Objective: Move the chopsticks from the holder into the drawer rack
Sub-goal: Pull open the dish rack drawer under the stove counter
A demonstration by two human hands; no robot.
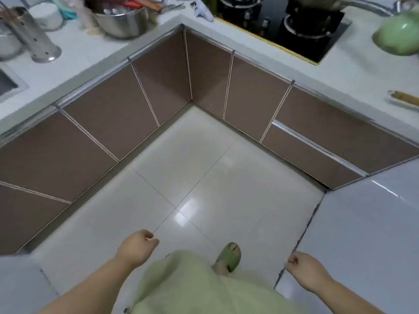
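A steel perforated chopstick holder (34, 35) stands on the white counter at the far left, with brown chopsticks (8, 13) poking out of its top. A brown drawer front with a metal handle strip (317, 152) sits closed under the right counter. My left hand (136, 245) hangs low over the floor, fingers curled, nothing in it. My right hand (306, 268) hangs at the lower right, loosely closed and empty. Both hands are far from the holder and the drawer.
A steel pot of utensils (120, 21) and a white bowl (46, 15) stand on the back counter (90, 57). A black gas hob (294, 30) lies at the upper right, beside a green lid (399, 35). Brown cabinet doors line the corner. A rolling pin (403, 97) lies at the right edge.
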